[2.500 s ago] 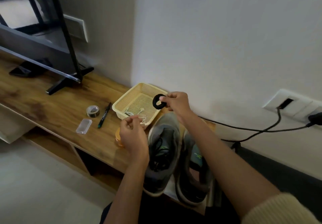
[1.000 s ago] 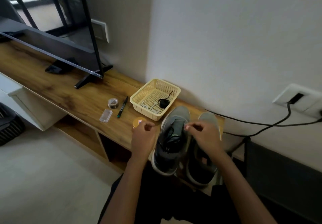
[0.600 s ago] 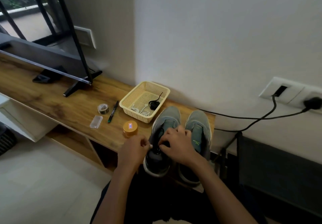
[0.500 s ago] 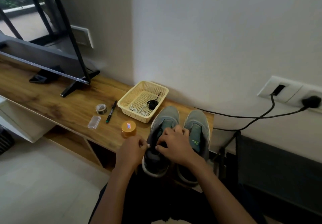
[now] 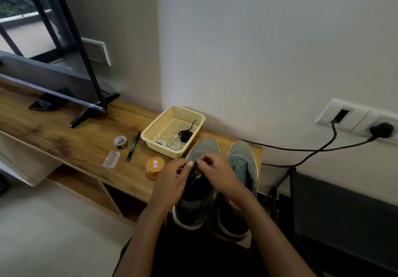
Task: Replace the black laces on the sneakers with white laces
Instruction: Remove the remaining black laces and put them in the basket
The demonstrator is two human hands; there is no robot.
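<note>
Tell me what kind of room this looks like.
Probably a living room in a home: a flat-screen TV stands on a long wooden TV unit, wall sockets sit beside it, and a pair of sneakers rests on the unit's end.

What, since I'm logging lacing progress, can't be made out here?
Head view:
How much black lace is threaded in the sneaker by the basket: left hand and right hand cover its eyelets.
The orange tin's label: too small to read.
How many white laces lie in it: tangled, tiny.
</note>
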